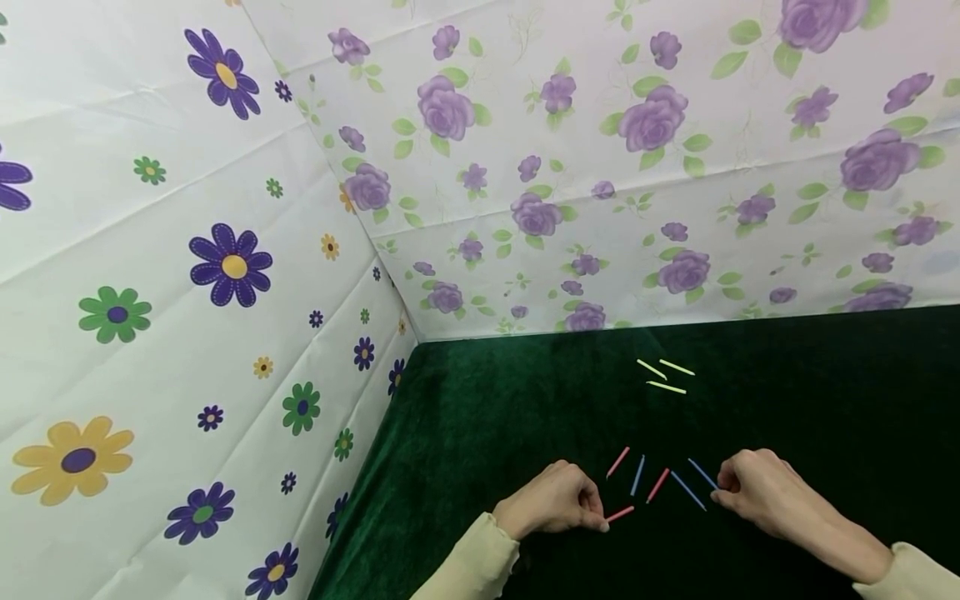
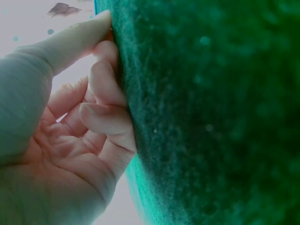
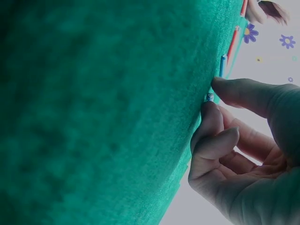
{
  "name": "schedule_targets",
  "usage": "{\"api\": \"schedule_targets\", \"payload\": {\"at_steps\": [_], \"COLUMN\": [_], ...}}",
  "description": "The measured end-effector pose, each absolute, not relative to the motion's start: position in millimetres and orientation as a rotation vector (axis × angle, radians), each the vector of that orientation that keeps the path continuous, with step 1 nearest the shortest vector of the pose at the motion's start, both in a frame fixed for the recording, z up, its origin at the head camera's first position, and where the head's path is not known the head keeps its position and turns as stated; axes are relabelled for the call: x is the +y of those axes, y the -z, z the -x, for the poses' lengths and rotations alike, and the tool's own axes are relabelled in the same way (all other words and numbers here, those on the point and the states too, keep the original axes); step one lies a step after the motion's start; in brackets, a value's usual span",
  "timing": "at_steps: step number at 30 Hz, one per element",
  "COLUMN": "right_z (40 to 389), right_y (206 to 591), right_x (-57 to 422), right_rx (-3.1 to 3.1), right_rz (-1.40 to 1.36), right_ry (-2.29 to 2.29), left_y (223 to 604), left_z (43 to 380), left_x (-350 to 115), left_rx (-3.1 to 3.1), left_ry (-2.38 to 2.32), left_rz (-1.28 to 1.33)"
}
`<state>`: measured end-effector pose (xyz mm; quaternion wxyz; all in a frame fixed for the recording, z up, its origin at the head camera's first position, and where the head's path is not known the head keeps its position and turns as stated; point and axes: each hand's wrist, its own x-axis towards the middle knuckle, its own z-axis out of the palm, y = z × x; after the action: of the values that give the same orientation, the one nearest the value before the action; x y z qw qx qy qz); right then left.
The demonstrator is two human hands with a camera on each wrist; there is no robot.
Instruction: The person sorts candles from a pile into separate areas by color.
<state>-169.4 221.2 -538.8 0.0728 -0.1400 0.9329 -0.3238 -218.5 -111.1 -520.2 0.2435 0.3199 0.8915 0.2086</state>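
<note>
Left hand point(image 1: 553, 500): fingers curled, tips pinching the near end of a red stick point(image 1: 619, 514) that lies on the green cloth point(image 1: 480, 417).
Right hand point(image 1: 753, 486): fingers curled, thumb and forefinger apparently nipping the end of a blue stick point(image 1: 702, 473) (the wrist view shows only a blue tip at the fingertips).
Between the hands: two more red sticks point(image 1: 618, 462), two more blue sticks point(image 1: 687, 490), lying apart.
Farther back: three yellow sticks point(image 1: 666, 377), close together.
Surround: floral sheets point(image 1: 225, 267) as walls.
</note>
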Motion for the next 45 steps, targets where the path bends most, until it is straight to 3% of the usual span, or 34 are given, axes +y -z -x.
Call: {"api": "schedule_targets", "payload": {"at_steps": [19, 45], "right_z": [174.1, 184.1], "right_y": [537.2, 527.2], "right_x": [220.2, 238.2], "right_rx": [2.757, 2.837], "right_rz": [0.341, 0.438], "right_ry": [0.995, 0.976], "left_y": [521.0, 521.2], "left_z": [219.2, 218.8], "left_x": [-112.6, -112.3], "left_rx": [2.444, 2.439], "left_ry": [-0.575, -0.566], "left_rz": [-0.862, -0.880]}}
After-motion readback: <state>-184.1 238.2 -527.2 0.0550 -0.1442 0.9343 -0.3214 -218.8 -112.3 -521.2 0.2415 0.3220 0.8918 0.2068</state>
